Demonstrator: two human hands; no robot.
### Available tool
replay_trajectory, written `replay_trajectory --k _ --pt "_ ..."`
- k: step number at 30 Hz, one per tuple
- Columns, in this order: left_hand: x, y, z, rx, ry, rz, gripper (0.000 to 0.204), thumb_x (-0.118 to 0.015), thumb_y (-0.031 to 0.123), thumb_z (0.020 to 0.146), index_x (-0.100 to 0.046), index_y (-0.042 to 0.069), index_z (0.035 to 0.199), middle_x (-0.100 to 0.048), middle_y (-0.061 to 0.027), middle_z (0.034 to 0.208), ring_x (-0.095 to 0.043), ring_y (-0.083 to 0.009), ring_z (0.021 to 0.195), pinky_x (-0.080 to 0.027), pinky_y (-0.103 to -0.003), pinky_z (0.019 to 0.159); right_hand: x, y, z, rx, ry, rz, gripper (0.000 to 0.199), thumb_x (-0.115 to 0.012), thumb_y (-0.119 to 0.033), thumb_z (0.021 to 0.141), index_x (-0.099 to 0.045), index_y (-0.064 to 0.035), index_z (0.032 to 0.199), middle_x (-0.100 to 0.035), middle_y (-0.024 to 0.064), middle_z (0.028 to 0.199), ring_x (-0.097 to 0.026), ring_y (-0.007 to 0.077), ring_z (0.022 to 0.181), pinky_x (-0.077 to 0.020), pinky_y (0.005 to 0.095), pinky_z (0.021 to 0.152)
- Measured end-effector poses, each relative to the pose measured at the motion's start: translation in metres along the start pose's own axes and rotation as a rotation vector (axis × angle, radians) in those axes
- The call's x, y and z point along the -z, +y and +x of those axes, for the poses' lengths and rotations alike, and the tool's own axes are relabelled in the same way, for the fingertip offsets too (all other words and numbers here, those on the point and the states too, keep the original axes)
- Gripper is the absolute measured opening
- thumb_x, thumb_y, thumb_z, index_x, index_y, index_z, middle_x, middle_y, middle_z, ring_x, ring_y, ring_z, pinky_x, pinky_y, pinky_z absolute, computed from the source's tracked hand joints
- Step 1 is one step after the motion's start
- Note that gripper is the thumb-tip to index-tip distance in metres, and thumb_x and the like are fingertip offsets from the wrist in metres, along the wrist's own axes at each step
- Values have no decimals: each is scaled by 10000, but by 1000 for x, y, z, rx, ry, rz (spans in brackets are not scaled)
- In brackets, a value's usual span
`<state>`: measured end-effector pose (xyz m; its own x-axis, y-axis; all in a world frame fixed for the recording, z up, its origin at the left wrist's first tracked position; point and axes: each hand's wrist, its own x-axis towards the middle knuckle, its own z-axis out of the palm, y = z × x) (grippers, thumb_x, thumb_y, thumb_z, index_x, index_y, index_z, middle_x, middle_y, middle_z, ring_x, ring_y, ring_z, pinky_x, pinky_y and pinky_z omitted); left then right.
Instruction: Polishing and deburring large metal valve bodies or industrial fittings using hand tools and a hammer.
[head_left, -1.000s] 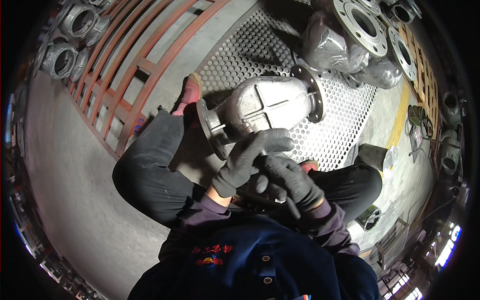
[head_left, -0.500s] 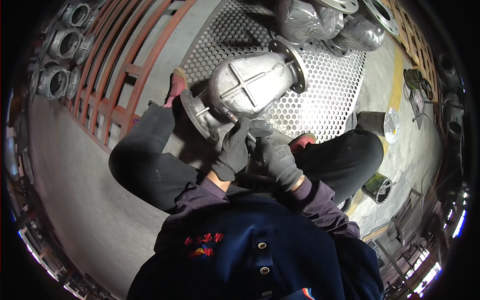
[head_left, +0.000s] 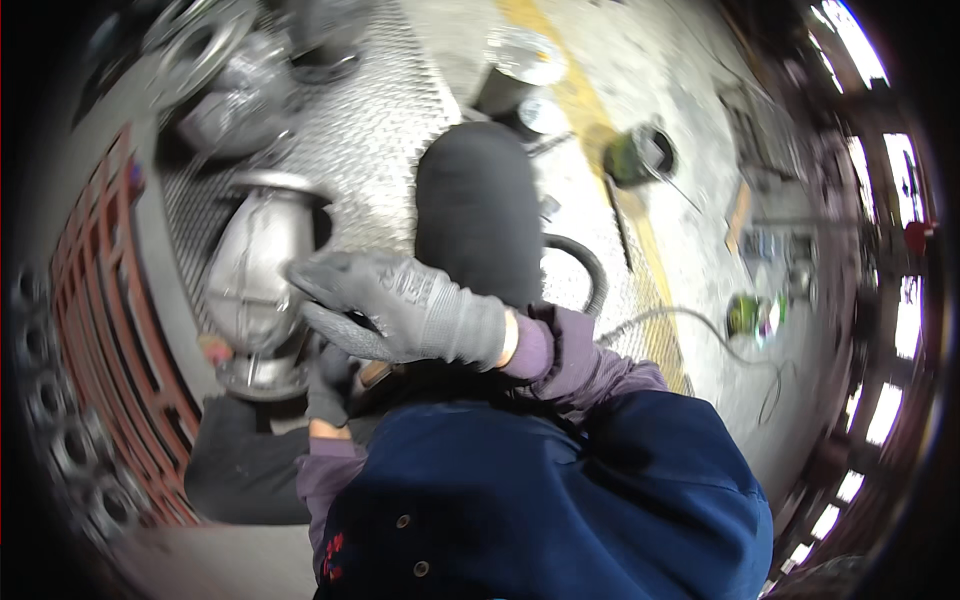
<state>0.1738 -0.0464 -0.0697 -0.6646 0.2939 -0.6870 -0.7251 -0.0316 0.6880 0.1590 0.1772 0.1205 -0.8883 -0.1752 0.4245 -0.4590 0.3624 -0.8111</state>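
The gloved right hand (head_left: 385,305) overlaps the flanged metal casting (head_left: 250,275) in view, partly hiding the gloved left hand (head_left: 328,385).

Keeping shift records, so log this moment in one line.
left hand: partly hidden, grip unclear; right hand: beside metal casting, contact unclear; metal casting: on perforated plate

- Perf. metal plate (head_left: 385,140) on conc. floor (head_left: 685,250); holes blurred.
- On plate: grey flanged casting (head_left: 262,262); plastic-wrapped casting (head_left: 240,100) nr upper L.
- Floor, L side: red slatted frame (head_left: 150,365).
- Floor, R side: painted yel. stripe (head_left: 580,88), green open-topped can (head_left: 627,158), thin cable (head_left: 680,311) in loose curves, smaller green container (head_left: 742,314) nr it.
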Motion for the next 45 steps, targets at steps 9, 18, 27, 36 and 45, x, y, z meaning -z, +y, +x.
replay_trajectory --k 9,18,27,36,45 --pt "-42 52 -7 -15 142 254 557 -473 380 957 -448 -46 1314 -565 -239 1184 -583 -265 1075 -472 -330 909 235 139 -133 -878 597 -561 325 -519 -291 865 -614 -18 1012 -657 216 845 -659 292 795 -499 365 731" --pt "-13 38 -7 -117 32 831 464 -371 325 1006 -520 -60 1218 -596 -137 1096 -559 -213 995 -434 -310 875 134 251 -293 -1681 55 -274 550 -516 -416 795 -648 78 998 -620 311 1035 -595 426 1026 -456 433 928" --pt "-11 17 38 -180 -101 1042 499 -511 347 930 -512 -55 1226 -589 -178 1165 -559 -255 992 -427 -347 876 165 371 -175 -1459 584 -471 879 -570 -471 813 -272 163 1345 -554 333 1158 -606 424 1006 -487 433 876" --pt "-67 40 66 -329 -258 1241 526 -545 354 905 -504 -55 1234 -590 -181 1168 -564 -265 998 -430 -355 882 188 417 -159 -1704 750 -163 888 -642 -241 784 -118 124 1401 -577 288 1150 -590 359 1081 -485 389 882" --pt "-80 71 77 -543 -510 1397 557 -578 361 881 -497 -54 1243 -591 -185 1172 -569 -276 1004 -434 -364 887 123 242 -232 -1472 607 369 378 -479 -225 826 -617 109 938 -648 224 793 -650 313 626 -527 397 586"
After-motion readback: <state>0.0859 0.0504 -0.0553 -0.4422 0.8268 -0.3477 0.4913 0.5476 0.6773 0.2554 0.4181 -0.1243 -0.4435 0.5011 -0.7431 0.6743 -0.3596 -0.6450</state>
